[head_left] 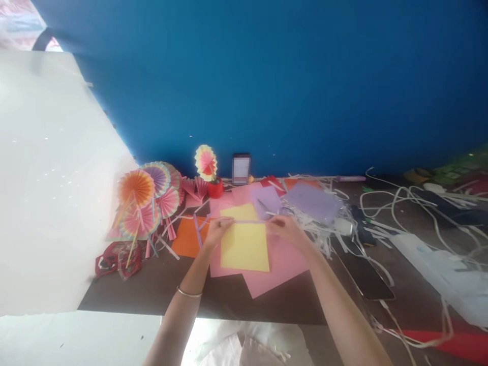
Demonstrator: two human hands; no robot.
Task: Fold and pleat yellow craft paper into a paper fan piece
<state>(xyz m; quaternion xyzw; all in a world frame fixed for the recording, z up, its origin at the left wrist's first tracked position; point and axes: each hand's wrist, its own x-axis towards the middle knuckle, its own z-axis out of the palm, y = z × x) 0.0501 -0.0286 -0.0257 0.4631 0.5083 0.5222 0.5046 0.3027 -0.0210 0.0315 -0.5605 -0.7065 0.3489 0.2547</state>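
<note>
Although paper rosettes (137,186) appear complete near the left edge of the worktop (145,291), the lilac strip (249,221) is unfolded: left hand (218,230) and right hand (286,227) pinch its ends over the flat yellow sheet (245,250), between back and front edges.

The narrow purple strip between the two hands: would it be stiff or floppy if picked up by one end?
Probably floppy: the purple strip looks like thin paper, long for its width, so it may droop. Being so narrow, it is likely very light too.
</note>
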